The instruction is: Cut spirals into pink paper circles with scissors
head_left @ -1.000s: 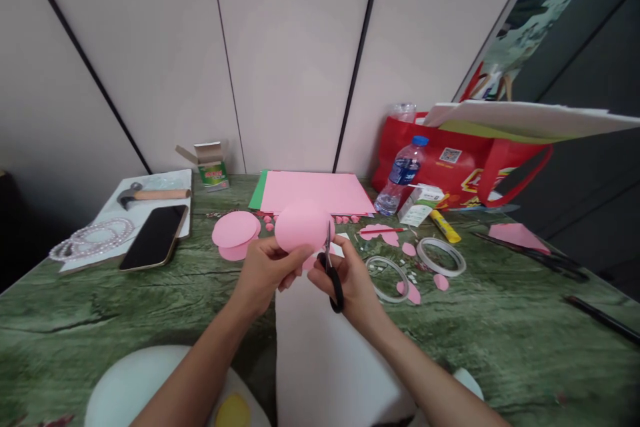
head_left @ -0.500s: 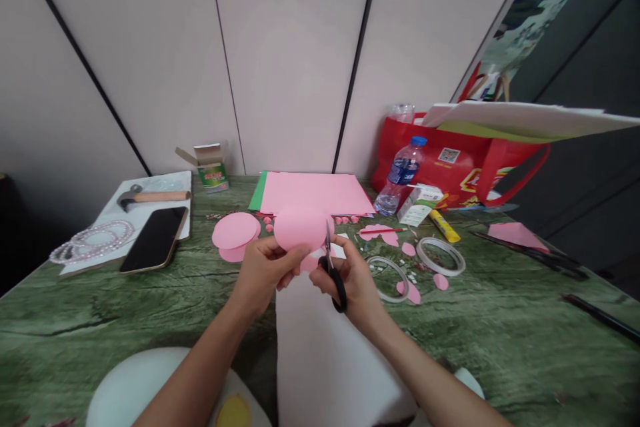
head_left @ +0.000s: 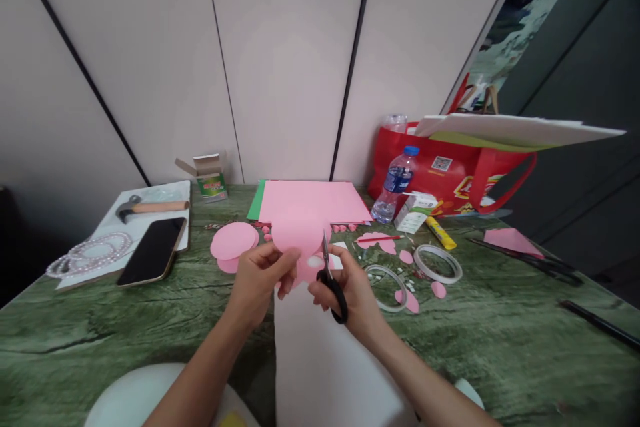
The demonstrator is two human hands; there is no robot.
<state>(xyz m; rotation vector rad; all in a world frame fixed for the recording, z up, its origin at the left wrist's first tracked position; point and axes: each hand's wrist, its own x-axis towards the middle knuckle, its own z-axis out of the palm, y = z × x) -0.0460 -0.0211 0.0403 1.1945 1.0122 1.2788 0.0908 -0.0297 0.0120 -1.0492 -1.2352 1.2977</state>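
My left hand [head_left: 264, 280] pinches the lower edge of a round pink paper piece [head_left: 296, 233] between thumb and fingers. Black-handled scissors [head_left: 332, 290] are in my right hand [head_left: 353, 290], fingers through the loops. Their blades point up, at the right edge of the paper piece. Below the held piece, more pink paper partly shows behind my fingers. Pink paper circles [head_left: 234, 241] lie overlapping on the table to the left. Behind the held piece rests a stack of pink sheets [head_left: 315, 199] with a green sheet [head_left: 257, 203] sticking out at its left.
Tape rolls [head_left: 438, 263], a red pencil [head_left: 379, 238], pink scraps [head_left: 410, 300] and a glue stick [head_left: 441, 232] lie right. A bottle [head_left: 396, 185] and red bag [head_left: 425, 167] stand behind. To the left are a hammer [head_left: 155, 208], phone [head_left: 153, 250] and beads [head_left: 95, 253].
The whole scene sits slightly lower in view as the camera tilts up. Both hands still hold the paper and scissors, in nearly the same pose.
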